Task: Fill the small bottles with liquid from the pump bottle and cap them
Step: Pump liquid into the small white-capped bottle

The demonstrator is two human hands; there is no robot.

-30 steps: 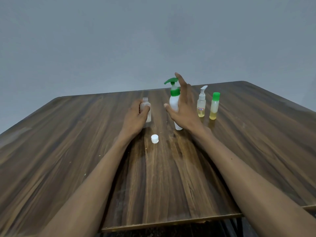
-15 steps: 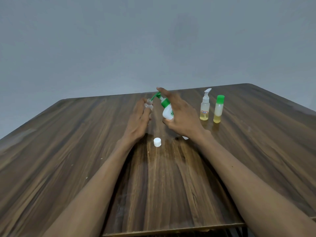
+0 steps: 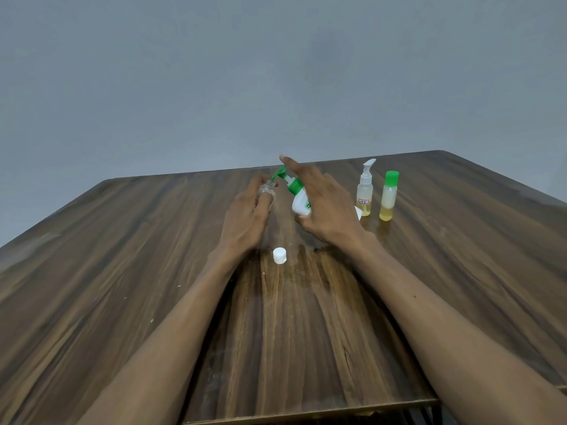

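Tilting pump bottle nozzle onto small bottle; near edge clear

head view, forward-down, over table

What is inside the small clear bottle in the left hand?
Only the open, capless neck of the small clear bottle shows, with the pump bottle nozzle at its mouth. The left hand covers its body, so any liquid level cannot be seen.
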